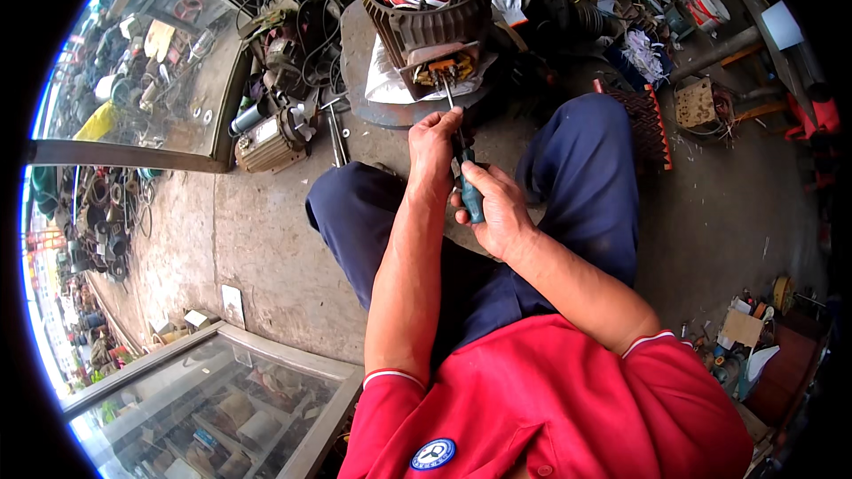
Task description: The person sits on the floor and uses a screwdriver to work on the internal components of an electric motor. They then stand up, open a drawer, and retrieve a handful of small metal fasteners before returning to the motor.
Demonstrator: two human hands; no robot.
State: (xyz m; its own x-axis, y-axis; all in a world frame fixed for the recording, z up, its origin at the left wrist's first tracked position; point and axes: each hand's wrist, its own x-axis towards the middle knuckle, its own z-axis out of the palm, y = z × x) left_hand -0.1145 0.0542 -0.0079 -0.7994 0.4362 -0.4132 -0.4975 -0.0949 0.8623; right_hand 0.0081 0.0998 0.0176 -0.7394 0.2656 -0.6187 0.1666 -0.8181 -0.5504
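An open motor housing [390, 9] with red and white wires and bundled leads stands upright on a round metal base [355, 80], with white cloth under it. A terminal block [448, 71] in yellow and metal sits in a box on its near side. The screwdriver's shaft [450, 98] reaches up to that block. My left hand [433, 144] is closed with thumb and finger on the shaft, below the block. My right hand [497, 213] grips the dark teal handle [470, 182] lower down, between my knees.
A grey motor [271, 142], tools and cable heaps lie left of the base. Glass-paned cabinets [222, 111] stand at left and lower left. At right are a finned reddish part [657, 133], a wired metal piece [697, 106], a bucket [708, 9] and piled items [741, 328].
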